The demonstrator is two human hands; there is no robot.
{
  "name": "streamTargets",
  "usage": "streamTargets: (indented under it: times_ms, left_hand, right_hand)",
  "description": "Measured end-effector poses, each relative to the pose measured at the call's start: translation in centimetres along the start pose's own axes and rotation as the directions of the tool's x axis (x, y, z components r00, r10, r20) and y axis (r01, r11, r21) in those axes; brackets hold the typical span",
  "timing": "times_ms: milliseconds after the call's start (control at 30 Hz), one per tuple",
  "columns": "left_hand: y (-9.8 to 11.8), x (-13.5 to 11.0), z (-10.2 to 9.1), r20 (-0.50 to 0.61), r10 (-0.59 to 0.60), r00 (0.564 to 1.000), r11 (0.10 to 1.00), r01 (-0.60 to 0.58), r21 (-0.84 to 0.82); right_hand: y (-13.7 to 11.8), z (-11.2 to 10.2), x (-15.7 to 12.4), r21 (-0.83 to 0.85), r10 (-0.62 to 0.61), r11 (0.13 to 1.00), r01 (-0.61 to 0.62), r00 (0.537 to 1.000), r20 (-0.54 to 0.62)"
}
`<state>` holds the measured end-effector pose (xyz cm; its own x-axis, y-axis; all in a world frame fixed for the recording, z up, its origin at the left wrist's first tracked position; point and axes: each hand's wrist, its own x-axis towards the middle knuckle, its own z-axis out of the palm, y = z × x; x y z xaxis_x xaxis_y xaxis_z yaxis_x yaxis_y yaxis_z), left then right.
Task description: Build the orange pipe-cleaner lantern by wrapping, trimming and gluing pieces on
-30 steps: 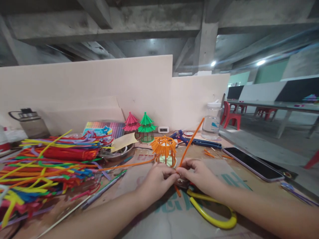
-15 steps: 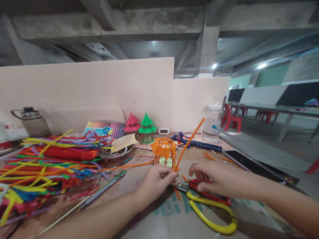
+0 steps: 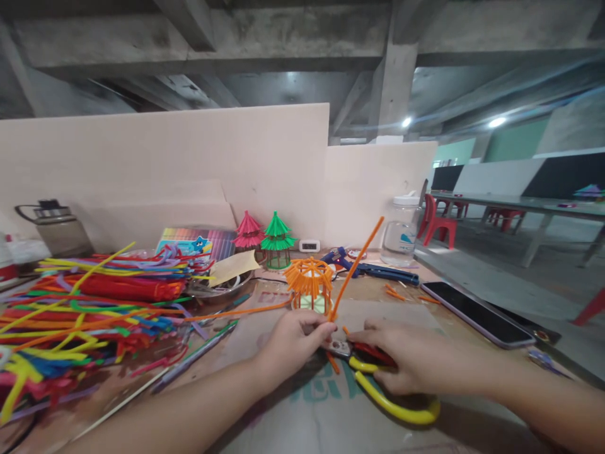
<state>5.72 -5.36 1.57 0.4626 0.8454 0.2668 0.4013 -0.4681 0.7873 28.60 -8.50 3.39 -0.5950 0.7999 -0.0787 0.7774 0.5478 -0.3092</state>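
My left hand [image 3: 295, 343] pinches the lower end of a long orange pipe cleaner [image 3: 354, 268] that slants up and to the right. My right hand [image 3: 409, 356] lies over the yellow-and-red handled scissors [image 3: 392, 403] on the table, its fingers curled onto the red handle near the pivot. Just behind both hands stands a small orange pipe-cleaner pavilion [image 3: 309, 284]. Short orange offcuts [image 3: 333, 362] lie beneath my hands.
A big heap of coloured pipe cleaners [image 3: 85, 309] fills the left. Pink and green pavilions [image 3: 265, 236], a blue glue gun [image 3: 368, 268], a plastic bottle [image 3: 401, 236] and a marker box stand at the back. A phone [image 3: 477, 302] lies right.
My right hand let go of the orange pipe cleaner, swung right, then came down onto the scissors. My left hand kept its pinch on the pipe cleaner.
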Motion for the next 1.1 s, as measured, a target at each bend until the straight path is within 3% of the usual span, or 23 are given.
streamTargets:
  times_ms: [100,233,500,633,767,900,1100]
  left_hand:
    - [-0.1,-0.1,0.0,-0.013,0.055,0.998,0.998,-0.054,0.035]
    - [-0.4,-0.1,0.1,-0.017,0.079,0.997,0.996,-0.079,0.031]
    - [-0.6,0.0,0.2,-0.037,0.065,0.997,0.998,-0.064,0.03]
    - [-0.2,0.0,0.0,-0.031,0.061,0.998,0.997,-0.059,0.053]
    - [0.0,-0.2,-0.1,-0.042,0.069,0.997,0.995,-0.065,0.074]
    - [0.0,-0.4,-0.1,-0.02,0.05,0.999,0.994,-0.048,0.099]
    - [0.4,-0.2,-0.4,-0.093,0.006,0.996,0.999,-0.002,0.035]
  right_hand:
    - [0.3,1.0,0.9,-0.065,0.014,0.998,-0.02,0.996,-0.092]
    - [1.0,0.9,1.8,0.018,-0.028,0.999,0.032,0.983,-0.181]
    - [1.9,0.0,3.8,0.102,-0.077,0.99,0.096,0.981,-0.178]
    - [2.1,0.3,4.4,0.057,-0.032,0.997,0.044,0.979,-0.2]
    - [1.9,0.3,3.2,0.04,0.065,0.998,-0.058,0.969,-0.238]
    - [2.2,-0.4,1.4,0.044,0.129,0.992,-0.123,0.975,-0.184]
    - [4.9,-2.8,0.3,0.122,0.061,0.991,-0.054,0.997,-0.056]
